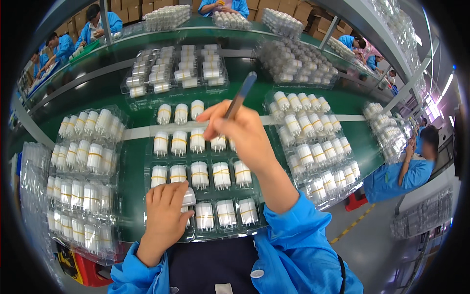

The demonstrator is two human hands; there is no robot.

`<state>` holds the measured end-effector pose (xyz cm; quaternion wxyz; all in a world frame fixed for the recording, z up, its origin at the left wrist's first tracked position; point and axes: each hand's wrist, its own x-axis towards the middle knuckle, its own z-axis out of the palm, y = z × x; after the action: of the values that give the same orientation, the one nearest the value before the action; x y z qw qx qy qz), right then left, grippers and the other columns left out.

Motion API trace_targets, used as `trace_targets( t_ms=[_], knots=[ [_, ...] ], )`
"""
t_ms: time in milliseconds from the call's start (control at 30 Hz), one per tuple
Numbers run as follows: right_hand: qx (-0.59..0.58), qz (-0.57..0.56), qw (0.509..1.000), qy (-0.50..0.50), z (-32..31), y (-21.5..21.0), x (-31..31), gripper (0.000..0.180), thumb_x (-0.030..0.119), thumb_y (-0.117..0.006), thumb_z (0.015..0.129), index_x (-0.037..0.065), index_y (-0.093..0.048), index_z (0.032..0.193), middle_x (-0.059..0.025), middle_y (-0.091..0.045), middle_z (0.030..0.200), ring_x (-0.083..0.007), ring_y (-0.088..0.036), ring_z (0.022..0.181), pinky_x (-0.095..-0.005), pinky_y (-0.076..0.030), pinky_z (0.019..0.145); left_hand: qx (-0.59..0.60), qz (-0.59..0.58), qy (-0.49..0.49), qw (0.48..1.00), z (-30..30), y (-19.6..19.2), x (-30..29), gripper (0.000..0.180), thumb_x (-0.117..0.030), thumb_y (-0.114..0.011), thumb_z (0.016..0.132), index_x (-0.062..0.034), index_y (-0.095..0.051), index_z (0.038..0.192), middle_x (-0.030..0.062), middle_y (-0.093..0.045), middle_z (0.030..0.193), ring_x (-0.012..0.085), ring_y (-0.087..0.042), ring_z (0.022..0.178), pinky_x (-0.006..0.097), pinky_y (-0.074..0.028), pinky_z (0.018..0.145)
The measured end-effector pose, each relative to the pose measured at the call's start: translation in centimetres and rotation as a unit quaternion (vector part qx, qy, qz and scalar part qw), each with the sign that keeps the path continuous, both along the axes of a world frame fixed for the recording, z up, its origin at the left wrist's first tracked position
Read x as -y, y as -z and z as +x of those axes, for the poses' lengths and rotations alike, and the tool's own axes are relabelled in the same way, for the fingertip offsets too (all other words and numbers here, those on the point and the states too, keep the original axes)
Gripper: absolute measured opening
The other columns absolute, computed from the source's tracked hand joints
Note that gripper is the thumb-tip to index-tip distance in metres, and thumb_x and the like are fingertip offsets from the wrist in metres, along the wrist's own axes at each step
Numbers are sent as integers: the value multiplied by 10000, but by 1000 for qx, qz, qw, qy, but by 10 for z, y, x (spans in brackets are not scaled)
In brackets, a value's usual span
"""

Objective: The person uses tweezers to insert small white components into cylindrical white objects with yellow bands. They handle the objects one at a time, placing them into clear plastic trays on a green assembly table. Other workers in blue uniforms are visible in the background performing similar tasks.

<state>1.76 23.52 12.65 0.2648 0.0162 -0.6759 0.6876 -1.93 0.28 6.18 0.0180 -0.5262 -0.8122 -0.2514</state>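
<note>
Far left: stacked clear blister trays (83, 196) filled with white cylindrical parts, each with a yellow band, standing on the green bench (132, 171). Left of centre: left hand (165, 215), fingers curled and closed on a single white cylinder (188, 197) at the near-left corner of the centre tray (147, 193). Centre: that clear tray, lying flat just before the person, holds rows of upright white cylinders (199, 174) with yellow bands. Above centre: right hand (242, 132), pinched shut on a dark blue pen (241, 95), its upper end tilted up and to the right, its tip hidden behind the fingers over the tray's far rows. The two hands are well apart. Beyond: another filled tray (178, 71). Right: a long filled tray (318, 142) set at an angle. Far right: a seated person in a blue coat (399, 179).
</note>
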Motion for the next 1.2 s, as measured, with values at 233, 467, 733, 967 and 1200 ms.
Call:
trace_targets(
  t_ms=[233, 467, 733, 967, 1200],
  knots=[
    [51, -126, 970, 204, -75, 45, -104, 126, 74, -595, 856, 14, -686, 920, -58, -678, 836, -51, -446, 556, -209, -344, 476, 2, -36, 56, 998, -20, -71, 22, 769, -311, -771, 721, 26, -461, 1338, 212, -450, 1348, 408, -422, 1216, 480, -320, 1020],
    [74, -219, 898, 375, -141, 120, -190, 179, 189, -570, 944, 61, -660, 1032, -7, -554, 824, -111, -527, 710, -255, -412, 589, 141, 168, -70, 973, -100, -79, -34, 536, -205, -695, 829, -52, -527, 1314, 136, -530, 1294, 282, -524, 1164, 408, -423, 948],
    [114, -374, 852, 348, -157, 142, -234, 465, 219, -555, 957, 84, -396, 1373, -172, -363, 1343, -295, -499, 1048, -489, -511, 890, 490, 253, -73, 831, -153, -15, -77, 443, -208, -651, 905, -7, -527, 1280, 123, -561, 1218, 211, -539, 1132, 354, -459, 935],
    [49, -524, 814, 246, -161, 145, -278, 247, 181, -481, 995, -26, -423, 1118, -233, -522, 1033, -252, -552, 708, -331, -483, 542, 509, 254, -92, 817, -163, 4, -93, 436, -223, -646, 910, -6, -526, 1269, 111, -546, 1229, 196, -557, 1096, 350, -471, 936],
    [-21, -527, 839, 131, -157, 109, -236, 117, 63, -466, 928, 11, -482, 825, -99, -500, 735, -176, -465, 556, -255, -321, 430, 633, 323, -102, 697, -184, 17, -114, 596, -228, -649, 912, 61, -381, 1359, 183, -507, 1267, 299, -543, 1131, 417, -477, 978]
  ],
)
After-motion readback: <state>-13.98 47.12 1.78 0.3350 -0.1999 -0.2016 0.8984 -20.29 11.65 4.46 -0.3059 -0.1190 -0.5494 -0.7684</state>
